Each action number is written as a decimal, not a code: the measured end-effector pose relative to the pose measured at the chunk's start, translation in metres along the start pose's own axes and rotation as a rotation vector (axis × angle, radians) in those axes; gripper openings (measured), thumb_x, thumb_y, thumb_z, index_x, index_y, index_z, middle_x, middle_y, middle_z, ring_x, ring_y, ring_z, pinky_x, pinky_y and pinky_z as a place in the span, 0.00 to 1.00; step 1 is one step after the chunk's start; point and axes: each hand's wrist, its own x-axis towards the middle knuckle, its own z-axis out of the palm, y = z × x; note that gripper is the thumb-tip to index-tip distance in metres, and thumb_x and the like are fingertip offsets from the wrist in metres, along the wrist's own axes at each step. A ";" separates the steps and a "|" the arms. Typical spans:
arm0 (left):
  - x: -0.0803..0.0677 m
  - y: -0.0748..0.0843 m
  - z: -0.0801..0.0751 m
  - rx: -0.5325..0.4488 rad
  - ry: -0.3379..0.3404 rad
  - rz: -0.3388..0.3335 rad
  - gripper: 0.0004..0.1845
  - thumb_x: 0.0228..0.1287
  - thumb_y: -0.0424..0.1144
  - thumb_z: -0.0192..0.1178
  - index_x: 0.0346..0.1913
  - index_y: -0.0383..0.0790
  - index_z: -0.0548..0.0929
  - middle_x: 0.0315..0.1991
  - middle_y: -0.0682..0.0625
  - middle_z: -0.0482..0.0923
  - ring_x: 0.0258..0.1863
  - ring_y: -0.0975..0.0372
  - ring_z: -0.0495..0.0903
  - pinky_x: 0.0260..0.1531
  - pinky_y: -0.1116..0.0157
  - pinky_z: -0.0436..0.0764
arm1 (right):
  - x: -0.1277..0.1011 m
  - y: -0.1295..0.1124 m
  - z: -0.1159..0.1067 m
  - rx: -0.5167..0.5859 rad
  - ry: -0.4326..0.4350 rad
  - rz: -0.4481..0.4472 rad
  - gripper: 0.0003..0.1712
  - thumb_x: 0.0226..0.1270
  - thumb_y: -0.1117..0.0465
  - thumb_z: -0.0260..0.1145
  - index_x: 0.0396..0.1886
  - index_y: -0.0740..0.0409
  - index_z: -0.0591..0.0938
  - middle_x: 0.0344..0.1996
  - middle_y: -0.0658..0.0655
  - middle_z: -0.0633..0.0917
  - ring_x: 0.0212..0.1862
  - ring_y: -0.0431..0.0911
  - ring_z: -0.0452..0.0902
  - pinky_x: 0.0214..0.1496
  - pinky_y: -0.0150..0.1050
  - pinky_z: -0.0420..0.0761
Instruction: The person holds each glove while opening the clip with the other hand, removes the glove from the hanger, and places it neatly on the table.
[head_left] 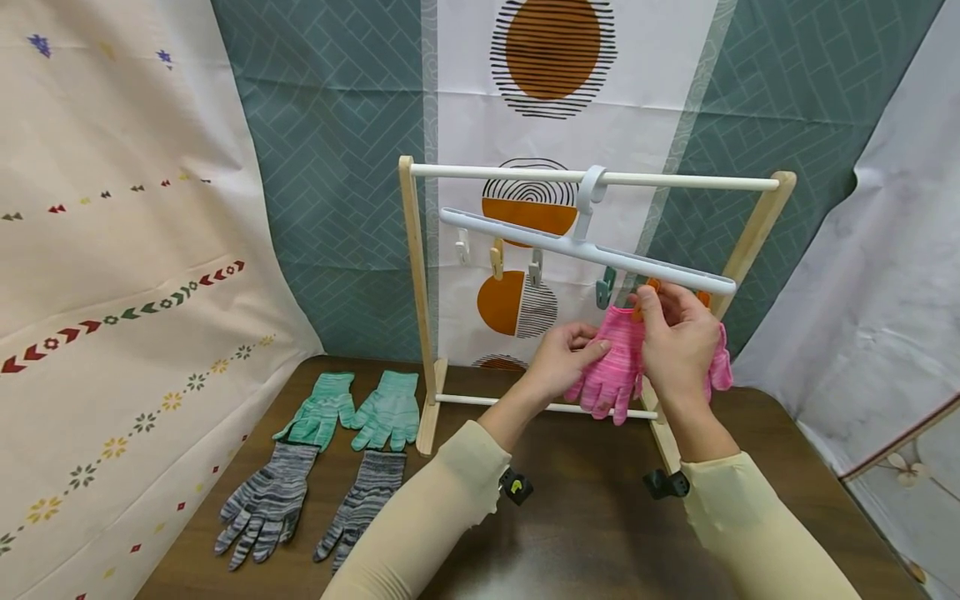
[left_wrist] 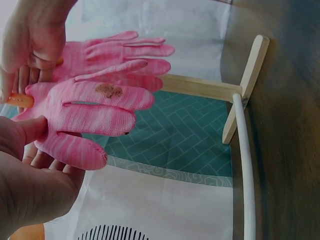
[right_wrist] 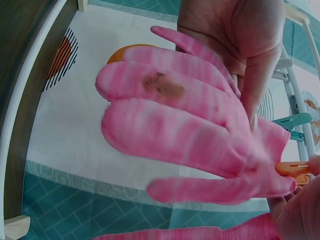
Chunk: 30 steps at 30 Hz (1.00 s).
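A pink striped glove (head_left: 618,358) (left_wrist: 90,107) (right_wrist: 185,125) with a brown stain on one finger hangs fingers-down under the white clip hanger (head_left: 525,236). My left hand (head_left: 592,348) (left_wrist: 25,135) (right_wrist: 235,35) pinches the glove near its cuff, thumb in front and fingers behind. At the cuff's top my right hand (head_left: 647,302) (left_wrist: 30,35) (right_wrist: 300,215) pinches an orange clip (head_left: 652,287) (left_wrist: 20,100) (right_wrist: 292,170). A second pink glove (head_left: 722,362) (left_wrist: 120,50) (right_wrist: 225,234) hangs just behind and to the right, partly hidden by my right hand.
The hanger hooks over the white rod of a wooden rack (head_left: 416,275) on a dark table (head_left: 585,517). Other clips hang along it, including a teal clip (head_left: 604,287) (right_wrist: 295,121). Two green gloves (head_left: 356,408) and two grey striped gloves (head_left: 270,500) lie flat at the left.
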 end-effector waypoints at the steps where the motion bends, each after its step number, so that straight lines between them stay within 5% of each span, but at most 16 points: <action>1: 0.000 -0.001 -0.001 0.004 0.002 0.002 0.12 0.76 0.34 0.66 0.53 0.27 0.85 0.44 0.39 0.90 0.35 0.65 0.85 0.37 0.70 0.84 | 0.000 0.000 0.000 0.007 0.000 -0.003 0.18 0.76 0.57 0.72 0.59 0.62 0.88 0.45 0.62 0.92 0.42 0.38 0.89 0.46 0.26 0.83; 18: -0.016 -0.007 -0.028 0.098 0.015 0.005 0.10 0.76 0.35 0.66 0.51 0.30 0.85 0.42 0.42 0.91 0.35 0.64 0.86 0.38 0.68 0.84 | 0.010 0.008 -0.007 -0.003 0.002 -0.004 0.18 0.76 0.56 0.72 0.58 0.60 0.89 0.45 0.60 0.92 0.42 0.34 0.87 0.50 0.28 0.83; 30: -0.044 -0.009 -0.058 0.083 0.055 -0.030 0.11 0.77 0.35 0.65 0.54 0.31 0.84 0.44 0.42 0.90 0.37 0.62 0.85 0.39 0.68 0.83 | 0.013 0.009 -0.014 -0.036 -0.037 0.049 0.20 0.74 0.55 0.74 0.60 0.58 0.88 0.48 0.58 0.92 0.43 0.34 0.87 0.51 0.28 0.84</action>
